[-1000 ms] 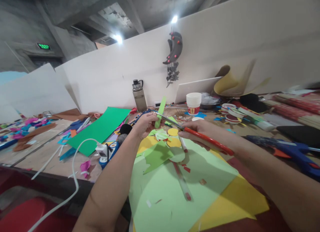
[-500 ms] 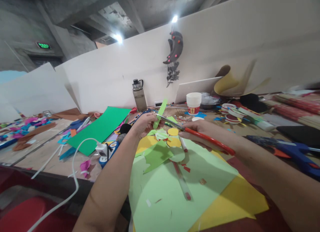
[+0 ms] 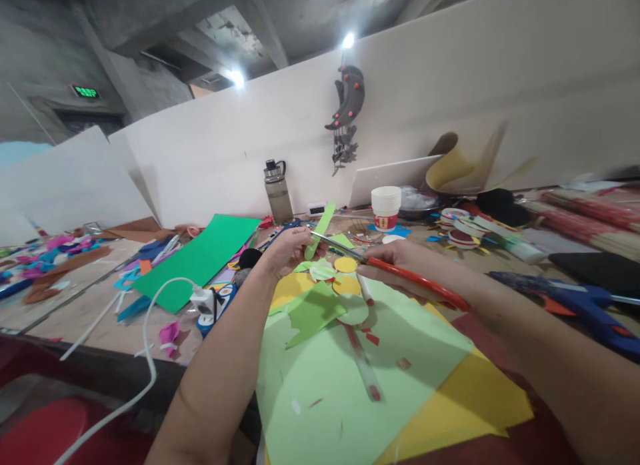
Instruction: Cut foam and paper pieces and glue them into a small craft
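Note:
Between the fingers of my left hand (image 3: pixel 293 251) is a light green paper strip (image 3: pixel 323 226), standing up at a slant. My right hand (image 3: pixel 400 265) grips red-handled scissors (image 3: pixel 417 277), whose blades point left and meet the strip by my left fingertips. Below both hands, a pale green sheet (image 3: pixel 310 385) overlaps a yellow sheet (image 3: pixel 465 411). Lying on these are a brighter green offcut (image 3: pixel 315 310), yellow paper circles (image 3: pixel 346 285), a pale green circle (image 3: pixel 354 309) and a marker with a red end (image 3: pixel 365 365).
Left of my arm lie a big green sheet (image 3: pixel 200 261) and a plug on a white cable (image 3: pixel 203 298). A water bottle (image 3: pixel 278 195) and stacked paper cups (image 3: pixel 385 208) stand at the back. A blue glue gun (image 3: pixel 580 301) rests to the right, near rolled material (image 3: pixel 590 215).
The strip's upper end has shifted slightly right. Both hands and the scissors stay almost where they were, and the view has moved only a little.

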Tool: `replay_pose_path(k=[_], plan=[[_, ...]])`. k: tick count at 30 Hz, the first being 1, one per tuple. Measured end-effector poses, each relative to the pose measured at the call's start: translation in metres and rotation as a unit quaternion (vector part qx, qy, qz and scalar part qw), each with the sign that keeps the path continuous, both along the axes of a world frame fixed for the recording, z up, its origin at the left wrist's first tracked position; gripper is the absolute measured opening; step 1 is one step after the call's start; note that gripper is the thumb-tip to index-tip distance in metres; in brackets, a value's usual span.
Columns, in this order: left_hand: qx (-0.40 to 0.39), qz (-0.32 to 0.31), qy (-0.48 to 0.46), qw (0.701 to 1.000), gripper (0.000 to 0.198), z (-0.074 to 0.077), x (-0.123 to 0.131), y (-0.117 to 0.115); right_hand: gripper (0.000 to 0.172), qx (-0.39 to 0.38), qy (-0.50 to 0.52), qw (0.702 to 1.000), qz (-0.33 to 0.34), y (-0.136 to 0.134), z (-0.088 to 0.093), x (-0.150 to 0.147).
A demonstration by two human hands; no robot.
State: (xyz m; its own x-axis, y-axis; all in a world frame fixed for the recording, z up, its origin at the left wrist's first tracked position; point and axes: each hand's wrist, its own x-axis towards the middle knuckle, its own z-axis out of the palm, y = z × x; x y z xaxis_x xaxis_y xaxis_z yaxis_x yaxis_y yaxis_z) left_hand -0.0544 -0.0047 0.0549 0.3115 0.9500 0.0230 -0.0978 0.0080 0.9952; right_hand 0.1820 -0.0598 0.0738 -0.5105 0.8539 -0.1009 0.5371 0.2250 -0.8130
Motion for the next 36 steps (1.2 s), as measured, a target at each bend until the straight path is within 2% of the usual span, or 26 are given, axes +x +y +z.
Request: replay_pose_path(k=[16,19,22,27,31,36], plan=[[-0.029,-0.021,0.019,0.999,0.023,-0.004,-0.007,0.004,0.038,-0.021,0.001,1.000,-0.009,0.006,-0.006,0.002],[-0.047,-0.025,0.041,0.998,0.026,-0.005,-0.008,0.005,0.039,0.010,0.040,0.998,-0.037,0.006,-0.008,0.001],[-0.048,-0.003,0.046,0.998,0.029,-0.008,-0.005,0.006,0.041,0.032,0.096,0.991,-0.086,0.006,-0.012,-0.002],[-0.021,0.040,-0.001,0.999,0.034,-0.011,0.004,0.007,0.040,0.043,0.121,0.983,-0.131,0.014,-0.027,-0.010],[-0.008,0.055,-0.074,0.996,0.034,-0.012,0.010,0.006,0.041,0.071,0.119,0.988,-0.072,0.020,-0.038,-0.013],[-0.002,0.053,-0.112,0.992,0.029,-0.012,0.014,0.003,0.038,0.096,0.083,0.992,-0.026,0.015,-0.042,-0.016]])
